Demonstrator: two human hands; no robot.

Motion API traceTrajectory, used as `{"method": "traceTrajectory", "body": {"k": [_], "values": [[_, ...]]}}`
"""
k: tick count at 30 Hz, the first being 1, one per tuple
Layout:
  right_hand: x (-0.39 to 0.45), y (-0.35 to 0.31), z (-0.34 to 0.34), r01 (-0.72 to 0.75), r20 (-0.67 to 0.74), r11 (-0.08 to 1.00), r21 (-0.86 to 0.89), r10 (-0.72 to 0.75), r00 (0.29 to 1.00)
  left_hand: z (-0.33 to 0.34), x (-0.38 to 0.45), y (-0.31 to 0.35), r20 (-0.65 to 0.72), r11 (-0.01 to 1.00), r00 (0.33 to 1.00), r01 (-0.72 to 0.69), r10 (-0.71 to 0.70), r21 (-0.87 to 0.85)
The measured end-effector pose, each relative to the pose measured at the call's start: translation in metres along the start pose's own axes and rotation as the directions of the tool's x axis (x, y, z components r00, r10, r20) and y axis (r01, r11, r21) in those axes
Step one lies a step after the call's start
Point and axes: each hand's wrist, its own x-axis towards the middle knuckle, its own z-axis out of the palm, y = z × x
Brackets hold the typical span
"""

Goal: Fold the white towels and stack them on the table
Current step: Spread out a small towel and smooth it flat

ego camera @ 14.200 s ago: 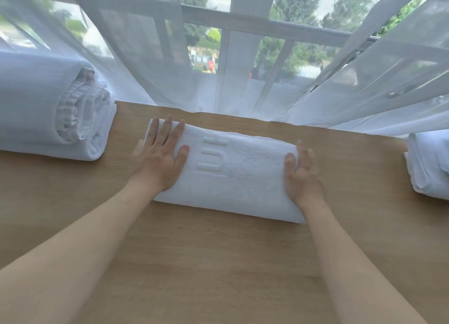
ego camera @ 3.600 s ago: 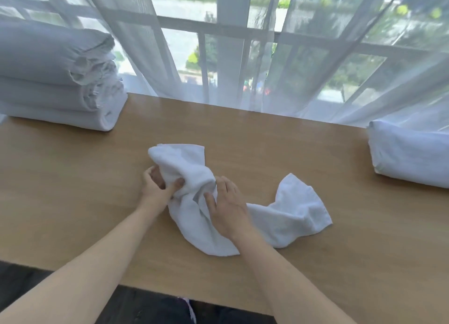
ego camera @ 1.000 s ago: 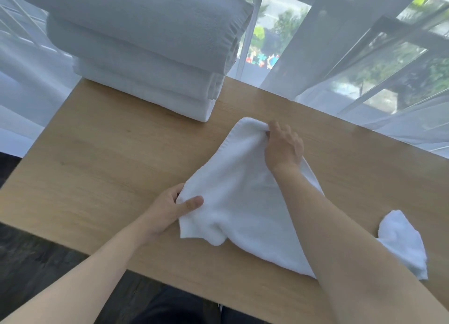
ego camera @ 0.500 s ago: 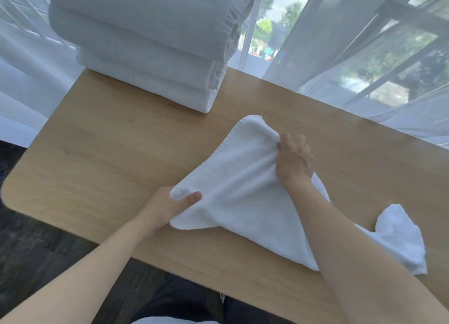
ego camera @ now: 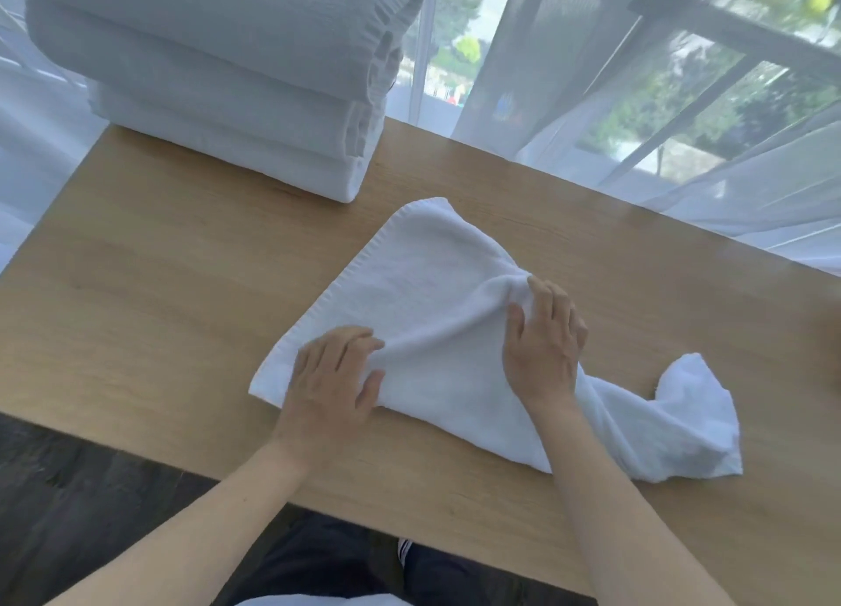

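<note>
A loose white towel (ego camera: pixel 423 287) lies on the wooden table (ego camera: pixel 159 287). Its left part is spread nearly flat and its right end (ego camera: pixel 691 423) is crumpled. My left hand (ego camera: pixel 334 378) sits on the towel's near left corner, with fingers and thumb gathering a crease of cloth. My right hand (ego camera: pixel 544 332) grips a bunch of fabric in the towel's middle with curled fingers. Folds run between the two hands. A stack of three folded white towels (ego camera: pixel 227 82) stands at the table's far left corner.
Sheer white curtains (ego camera: pixel 682 150) hang along the table's far edge in front of a window. The table's left edge and near edge are close to my arms, with dark floor (ego camera: pixel 68 514) below them. Bare wood lies left of the towel.
My left hand has slid from the corner onto the towel. My right hand has drawn back toward me along the cloth. The towel's far left part lies flatter now.
</note>
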Motion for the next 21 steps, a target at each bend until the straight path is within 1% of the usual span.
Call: {"method": "traceTrajectory", "body": {"k": [1,3,4,6,8,10,13,15,17,19,21], "values": [[-0.002,0.012,-0.006,-0.088,0.005,0.994,0.069,0.088,0.996,0.009,0.0,0.016,0.027,0.994,0.994,-0.109,0.11,-0.027],[-0.001,0.04,-0.018,-0.234,0.05,0.957,0.171,0.228,0.972,0.026,-0.005,0.047,0.105,0.95,0.946,-0.299,0.308,-0.091],[0.0,0.052,-0.024,-0.266,0.108,0.947,0.18,0.25,0.962,0.035,-0.009,0.06,0.159,0.921,0.909,-0.368,0.385,-0.13],[-0.001,0.071,-0.033,-0.238,0.252,0.964,0.115,0.203,0.946,0.051,-0.02,0.082,0.264,0.879,0.84,-0.436,0.474,-0.192],[-0.003,0.081,-0.04,-0.168,0.362,0.984,0.063,0.134,0.922,0.065,-0.031,0.098,0.336,0.88,0.814,-0.434,0.475,-0.193],[-0.003,0.089,-0.044,-0.104,0.405,0.993,0.054,0.073,0.911,0.076,-0.037,0.11,0.327,0.889,0.827,-0.412,0.458,-0.201],[0.004,0.097,-0.048,-0.102,0.378,0.984,0.149,0.038,0.925,0.09,-0.038,0.123,0.28,0.905,0.862,-0.384,0.423,-0.185],[0.012,0.101,-0.05,-0.137,0.355,0.964,0.226,0.05,0.934,0.098,-0.039,0.129,0.227,0.912,0.884,-0.387,0.41,-0.137],[0.02,0.105,-0.05,-0.17,0.34,0.946,0.275,0.069,0.938,0.106,-0.04,0.133,0.185,0.909,0.89,-0.41,0.416,-0.072],[0.027,0.108,-0.051,-0.16,0.334,0.943,0.291,0.056,0.941,0.112,-0.039,0.136,0.177,0.907,0.892,-0.422,0.417,-0.008],[0.032,0.111,-0.051,-0.131,0.356,0.948,0.289,0.021,0.934,0.116,-0.036,0.139,0.204,0.909,0.896,-0.414,0.395,0.055]]}}
